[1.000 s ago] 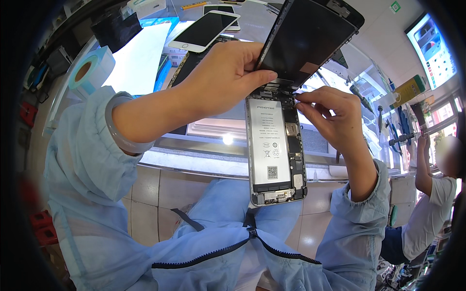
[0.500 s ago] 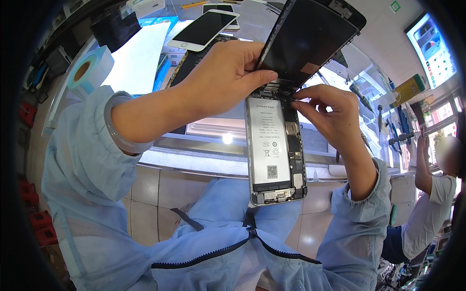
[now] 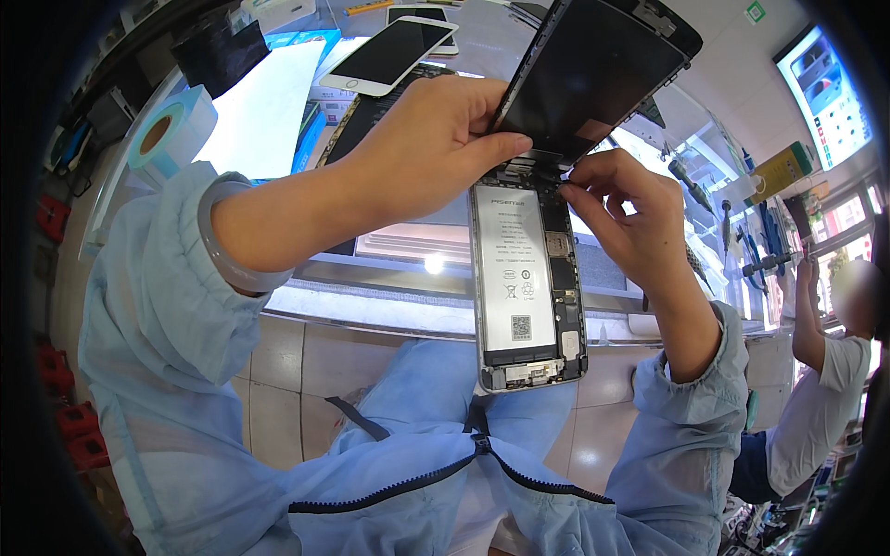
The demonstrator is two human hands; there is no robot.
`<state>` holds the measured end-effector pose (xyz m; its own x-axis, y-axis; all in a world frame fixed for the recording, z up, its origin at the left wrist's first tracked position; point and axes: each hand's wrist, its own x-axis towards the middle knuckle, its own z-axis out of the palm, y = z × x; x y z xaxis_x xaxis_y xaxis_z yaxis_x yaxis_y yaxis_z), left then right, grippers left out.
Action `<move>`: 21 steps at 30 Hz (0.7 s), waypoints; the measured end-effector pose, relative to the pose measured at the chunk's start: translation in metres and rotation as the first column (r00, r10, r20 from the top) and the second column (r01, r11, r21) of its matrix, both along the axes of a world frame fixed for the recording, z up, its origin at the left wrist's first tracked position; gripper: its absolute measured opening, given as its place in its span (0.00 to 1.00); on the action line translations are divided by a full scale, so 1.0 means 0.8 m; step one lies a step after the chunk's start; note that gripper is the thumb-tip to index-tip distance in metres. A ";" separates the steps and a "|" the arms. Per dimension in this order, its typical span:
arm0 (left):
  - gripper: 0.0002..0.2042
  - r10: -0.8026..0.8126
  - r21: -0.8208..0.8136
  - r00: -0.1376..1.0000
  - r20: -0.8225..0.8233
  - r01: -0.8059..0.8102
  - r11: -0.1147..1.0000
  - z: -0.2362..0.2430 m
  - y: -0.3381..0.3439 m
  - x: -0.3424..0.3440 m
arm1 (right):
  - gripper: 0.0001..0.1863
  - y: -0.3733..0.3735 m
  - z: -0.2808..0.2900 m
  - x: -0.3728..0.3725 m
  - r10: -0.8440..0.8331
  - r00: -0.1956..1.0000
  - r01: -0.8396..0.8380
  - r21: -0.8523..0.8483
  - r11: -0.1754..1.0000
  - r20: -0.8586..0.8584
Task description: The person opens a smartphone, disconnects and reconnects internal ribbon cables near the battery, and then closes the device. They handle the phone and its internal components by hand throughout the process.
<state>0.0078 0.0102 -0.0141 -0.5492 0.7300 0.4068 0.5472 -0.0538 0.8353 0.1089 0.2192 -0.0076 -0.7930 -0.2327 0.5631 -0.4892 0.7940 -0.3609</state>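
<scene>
An opened smartphone hangs over the front edge of the counter in front of me. Its body (image 3: 521, 269) shows a white battery, a dark circuit board on the right and bare metal parts at the lower end. The dark phone screen (image 3: 593, 74) is lifted up and back at the body's top end. My left hand (image 3: 454, 130) is closed round the screen's lower left edge, thumb at the hinge line. My right hand (image 3: 626, 204) is pinched at the top right corner of the body, beside the screen cables. Whatever lies between those fingertips is too small to make out.
White phones (image 3: 394, 57) lie on the counter behind my left hand. A label roll (image 3: 171, 134) and a bright white sheet (image 3: 255, 116) are at the left. Screwdrivers (image 3: 691, 185) and a yellow-green box (image 3: 779, 173) are at the right. Another person (image 3: 825, 398) sits further right.
My right fingertips have shifted very slightly at the body's top right corner. The phone and screen have moved a hair to the right; my left hand keeps its hold.
</scene>
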 end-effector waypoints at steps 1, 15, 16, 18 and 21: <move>0.07 0.003 -0.001 1.000 -0.007 -0.003 1.000 0.000 0.000 0.000 | 0.09 0.000 0.000 0.000 -0.008 1.000 0.008 -0.002 1.000 0.000; 0.06 0.009 -0.013 1.000 0.016 -0.009 1.000 0.000 -0.001 -0.001 | 0.10 -0.003 0.001 0.001 0.029 0.998 -0.029 0.008 1.000 0.048; 0.06 0.011 -0.009 1.000 0.016 -0.011 1.000 0.000 -0.001 -0.001 | 0.10 -0.003 0.001 0.001 0.031 0.998 -0.031 0.006 1.000 0.051; 0.06 0.034 -0.007 0.999 0.020 -0.033 0.999 0.001 -0.001 0.001 | 0.11 -0.003 0.001 0.002 0.030 0.999 -0.031 0.022 0.999 0.044; 0.06 0.049 0.005 0.999 0.016 -0.050 0.999 0.000 -0.001 0.000 | 0.11 -0.004 0.002 0.004 0.042 0.999 -0.044 0.059 0.997 0.034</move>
<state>0.0077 0.0093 -0.0141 -0.5910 0.6998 0.4014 0.5361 -0.0311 0.8436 0.1119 0.2162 -0.0063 -0.7991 -0.2992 0.5214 -0.5122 0.7930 -0.3299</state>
